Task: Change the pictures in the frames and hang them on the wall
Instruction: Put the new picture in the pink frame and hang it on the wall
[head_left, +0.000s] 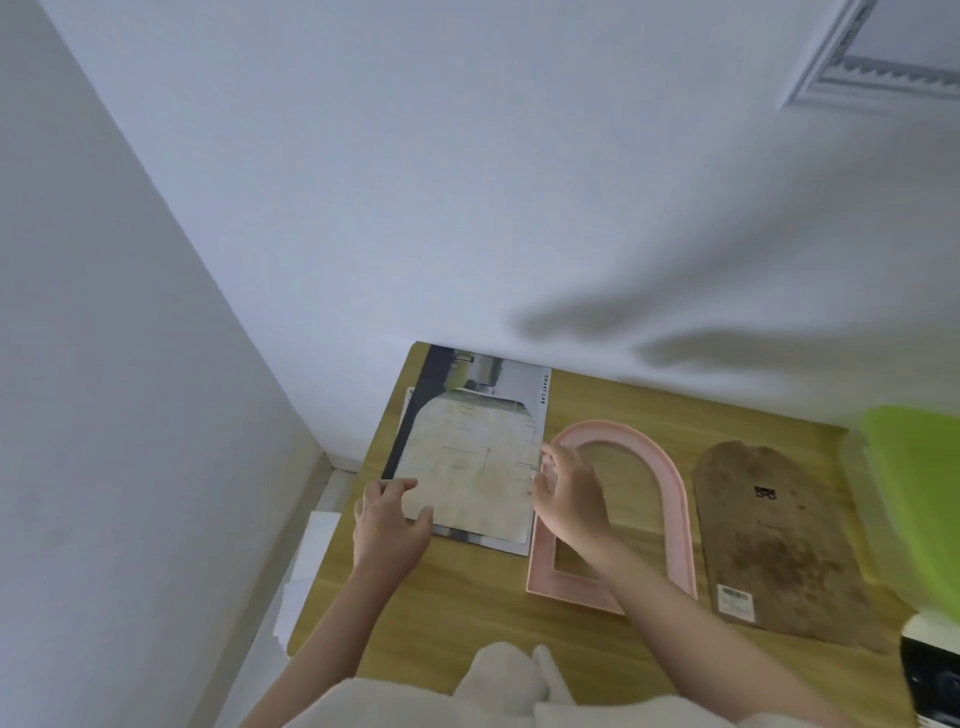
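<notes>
The white wall (467, 182) fills most of the view, with a second wall (104, 364) meeting it at a corner on the left. A white moulded frame (883, 62) hangs on the wall at the top right.

Below stands a wooden table (467, 597), pushed against the wall. At its right edge there is a bright green thing (919, 493), blurred, so I cannot tell what it is.

A brown arched backing board (779, 545) lies flat on the right part of the table, with a small label near its lower end. Just beside it, to the left, lies the pink arched frame (675, 493), empty, with the table showing through it.

To the left of the frame lies a magazine (519, 384), and on top of it an arch-shaped picture (472, 462), pale and faded.

The left hand (389, 525) pinches the lower left corner of the picture, the thumb on top. The right hand (569, 499) is at the right edge of the picture, fingers curled loosely, over the left side of the frame; I cannot tell if it grips the edge.
</notes>
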